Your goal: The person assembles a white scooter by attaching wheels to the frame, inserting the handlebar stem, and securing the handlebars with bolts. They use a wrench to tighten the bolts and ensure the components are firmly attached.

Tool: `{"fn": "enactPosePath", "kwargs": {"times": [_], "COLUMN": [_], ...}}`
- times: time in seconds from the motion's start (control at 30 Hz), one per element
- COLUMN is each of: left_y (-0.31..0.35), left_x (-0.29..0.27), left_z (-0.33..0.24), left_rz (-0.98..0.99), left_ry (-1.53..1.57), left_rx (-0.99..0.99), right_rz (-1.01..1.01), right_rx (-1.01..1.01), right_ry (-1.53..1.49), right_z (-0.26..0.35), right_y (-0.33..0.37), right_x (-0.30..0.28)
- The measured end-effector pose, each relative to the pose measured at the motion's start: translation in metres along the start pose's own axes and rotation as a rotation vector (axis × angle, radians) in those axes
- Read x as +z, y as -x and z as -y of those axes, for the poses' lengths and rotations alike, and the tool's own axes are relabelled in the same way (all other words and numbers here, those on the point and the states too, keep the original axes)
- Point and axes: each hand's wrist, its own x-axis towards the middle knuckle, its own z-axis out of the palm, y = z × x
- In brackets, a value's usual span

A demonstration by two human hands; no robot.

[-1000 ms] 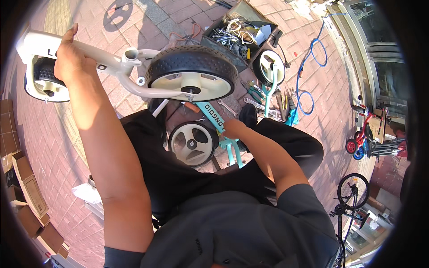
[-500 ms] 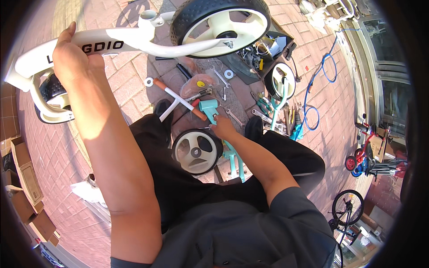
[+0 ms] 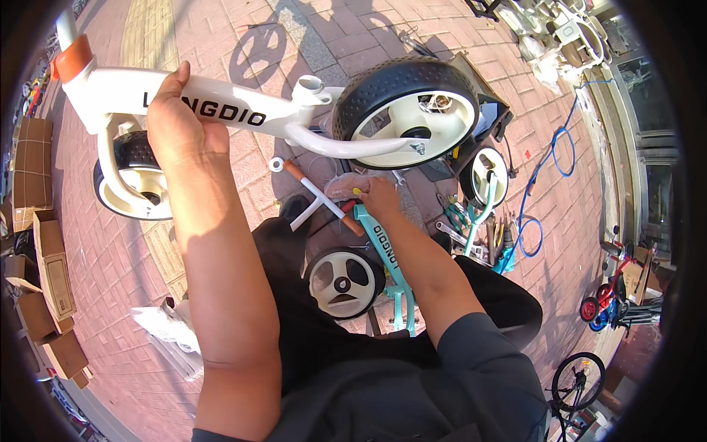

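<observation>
My left hand [image 3: 184, 125] holds up the main tube of a white balance bike [image 3: 243, 107], with its thumb side resting against the frame. The bike's larger wheel [image 3: 401, 110] is at the right and its other wheel [image 3: 143, 188] at the lower left; an orange collar [image 3: 74, 60] sits at the far left end. My right hand [image 3: 380, 197] is low over the ground beside a clear plastic bag [image 3: 342, 186] and a small yellow piece [image 3: 357, 191]. Its fingers look curled, their tips hidden. Under its forearm lies a teal bike frame [image 3: 383, 247], near a white-spoked wheel [image 3: 342, 283].
A white T-shaped handlebar [image 3: 313, 191] with orange grips lies by my foot. Pliers and wrenches [image 3: 456, 228] lie right of it, near another teal part with a wheel [image 3: 486, 177]. A blue hose [image 3: 541, 195] loops across the paving. Cardboard boxes [image 3: 51, 272] stand at left.
My right hand has left the teal frame's head tube and reached to the plastic bag. The white bike, held in my left hand, appears further right and lower, and the view has shifted.
</observation>
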Motion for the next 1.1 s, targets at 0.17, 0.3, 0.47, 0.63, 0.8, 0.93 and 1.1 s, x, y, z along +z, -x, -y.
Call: {"fn": "enactPosePath", "kwargs": {"times": [0.17,0.3,0.47,0.63,0.8,0.93,1.1], "left_y": [0.001,0.002,0.0,-0.004,-0.004,-0.016,-0.03], "left_x": [0.0,-0.001,-0.009,-0.019,-0.029,-0.035,-0.038], "left_z": [-0.002,-0.003,-0.005,-0.02,-0.029,-0.032,-0.029], "left_rz": [0.034,0.015,-0.01,-0.018,-0.085,-0.097,-0.008], "left_ry": [0.022,0.004,-0.025,-0.009,0.027,0.058,0.023], "left_rx": [-0.003,0.0,0.03,0.071,0.101,0.126,0.161], "right_rz": [-0.312,0.145,0.353,0.266,0.159,0.213,0.478], "right_rx": [-0.457,-0.49,-0.372,-0.202,-0.068,0.123,0.023], "right_ry": [0.019,0.081,-0.013,0.028,-0.028,-0.365,-0.317], "right_z": [0.032,0.058,0.06,0.024,-0.019,-0.038,-0.041], "right_y": [0.052,0.099,0.144,0.169,0.164,0.153,0.154], "right_x": [-0.034,-0.091,-0.186,-0.203,-0.137,-0.088,-0.047]}}
